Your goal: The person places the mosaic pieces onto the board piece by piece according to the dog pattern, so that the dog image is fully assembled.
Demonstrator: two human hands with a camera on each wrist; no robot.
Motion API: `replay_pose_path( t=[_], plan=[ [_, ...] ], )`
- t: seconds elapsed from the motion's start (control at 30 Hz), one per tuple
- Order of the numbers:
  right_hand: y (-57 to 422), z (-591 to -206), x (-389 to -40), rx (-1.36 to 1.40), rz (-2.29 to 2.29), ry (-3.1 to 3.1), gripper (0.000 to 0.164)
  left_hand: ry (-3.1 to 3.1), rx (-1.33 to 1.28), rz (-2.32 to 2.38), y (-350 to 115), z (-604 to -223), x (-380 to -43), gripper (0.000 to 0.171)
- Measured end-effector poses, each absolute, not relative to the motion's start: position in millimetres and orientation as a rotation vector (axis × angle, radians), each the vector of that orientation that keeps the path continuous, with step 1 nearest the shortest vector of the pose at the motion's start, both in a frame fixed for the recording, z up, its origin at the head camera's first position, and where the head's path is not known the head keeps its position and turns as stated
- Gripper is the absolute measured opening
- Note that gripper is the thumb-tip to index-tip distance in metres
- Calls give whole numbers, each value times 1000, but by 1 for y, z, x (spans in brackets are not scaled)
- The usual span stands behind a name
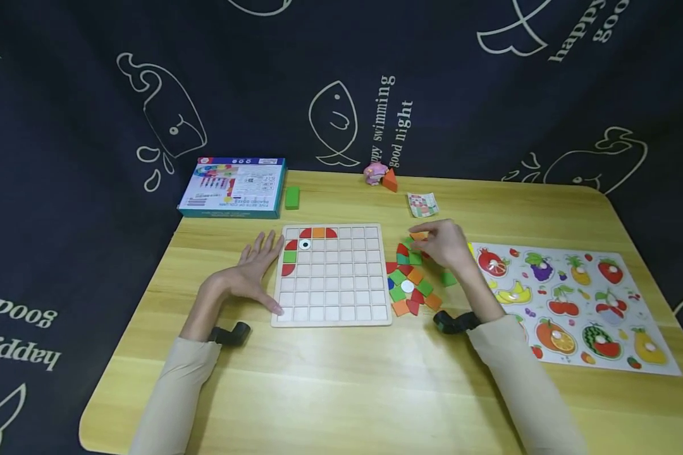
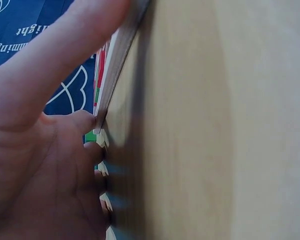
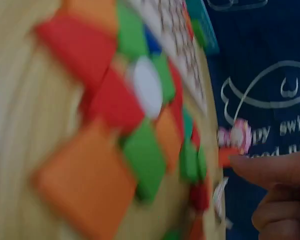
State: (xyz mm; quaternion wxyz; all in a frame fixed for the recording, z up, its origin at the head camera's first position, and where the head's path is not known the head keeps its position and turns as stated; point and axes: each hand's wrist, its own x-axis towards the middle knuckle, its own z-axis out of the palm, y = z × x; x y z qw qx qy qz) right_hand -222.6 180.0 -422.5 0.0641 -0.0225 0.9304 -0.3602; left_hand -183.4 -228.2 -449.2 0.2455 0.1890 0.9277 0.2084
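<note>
A white grid board [image 1: 338, 278] lies mid-table with a few red rounded tiles, an orange square [image 1: 318, 232], a green square [image 1: 289, 256] and a round eye tile [image 1: 305, 244] in its upper left cells. Along its left edge my left hand [image 1: 243, 277] is spread, thumb at the near corner; the left wrist view shows the board's edge [image 2: 121, 55] beside the thumb. My right hand [image 1: 443, 243] is over the far end of a pile of coloured tiles [image 1: 424, 288], fingers bent. An orange tile [image 1: 418, 236] shows by its fingertips; I cannot tell whether they pinch it.
A fruit puzzle board [image 1: 580, 309] lies at the right. Behind are a blue box [image 1: 233, 188], a green block [image 1: 292, 198], a pink toy [image 1: 375, 172], an orange triangular block [image 1: 390, 181] and a printed paper [image 1: 422, 205]. A dark patterned cloth [image 1: 250, 95] hangs behind the table.
</note>
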Motion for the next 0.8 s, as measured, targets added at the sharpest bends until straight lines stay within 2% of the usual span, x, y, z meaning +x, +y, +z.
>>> replay_pose_path(
  t=[0.13, 0.23, 0.57, 0.8],
  plan=[
    [211, -431, -225, 132, -1037, 2823, 31, 2536, 521, 566, -229, -449, -183, 153],
    [218, -435, -227, 182, -1053, 2807, 30, 2539, 527, 562, -230, -449, -184, 153],
    [214, -434, -216, 181, -1043, 2823, 24, 2528, 547, 608, -228, -450, -185, 153],
    [212, -436, -214, 98, -964, 2825, 29, 2530, 543, 596, -229, -448, -183, 153]
  ],
)
